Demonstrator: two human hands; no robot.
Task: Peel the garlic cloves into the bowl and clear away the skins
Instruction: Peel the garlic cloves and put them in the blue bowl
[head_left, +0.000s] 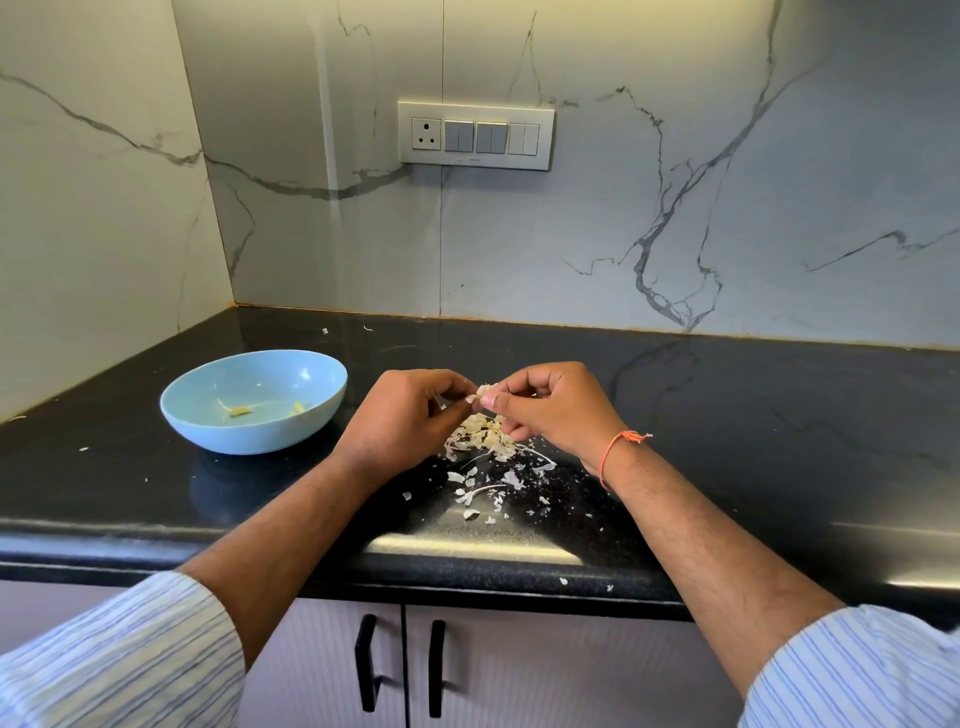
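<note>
Both hands meet above the black counter. My right hand (550, 410) pinches a small garlic clove (484, 391) with papery skin on it. My left hand (410, 413) pinches the clove's left end with fingertips curled. Directly below them lies a heap of garlic skins (480, 439), with several loose flakes scattered toward the counter's front edge. A light blue bowl (208, 421) stands to the left of my left hand and holds two pale peeled cloves (241, 411).
The black counter (727, 441) runs to a marble wall at the back and left. A switch panel (475, 136) is mounted on the back wall. Cabinet doors with black handles (400, 665) sit under the front edge. Stray skin flakes lie near the back wall and front edge.
</note>
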